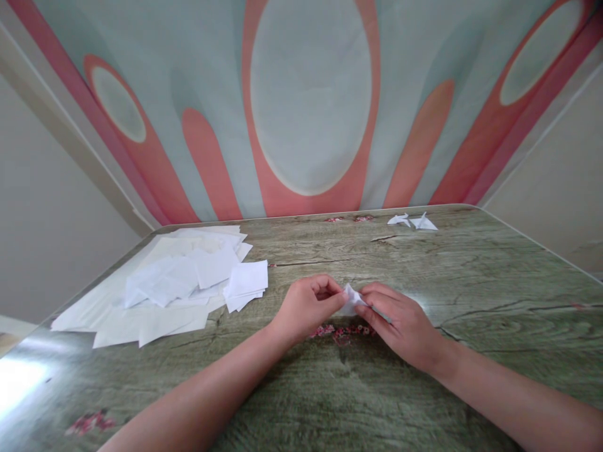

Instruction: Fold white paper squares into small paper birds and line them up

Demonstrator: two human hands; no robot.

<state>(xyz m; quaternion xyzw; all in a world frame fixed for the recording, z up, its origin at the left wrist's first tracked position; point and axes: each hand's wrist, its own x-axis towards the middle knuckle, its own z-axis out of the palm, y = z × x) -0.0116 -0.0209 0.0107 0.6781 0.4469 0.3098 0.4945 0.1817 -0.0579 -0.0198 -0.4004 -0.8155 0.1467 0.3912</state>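
A small piece of folded white paper (350, 300) is pinched between my two hands, just above the table. My left hand (311, 306) grips its left edge with thumb and fingertips. On the other side, my right hand (400, 319) has thumb and fingers closed on the right part of the same paper. My fingers cover some of its folds, so its full shape cannot be made out.
Loose white sheets (117, 320) overlap on the left of the wood-patterned table (490, 270). A stack of small paper squares (247, 279) lies beside them. Two folded paper figures (399, 220) (424, 222) rest at the back right. Behind the table hangs a patterned cloth (311, 94).
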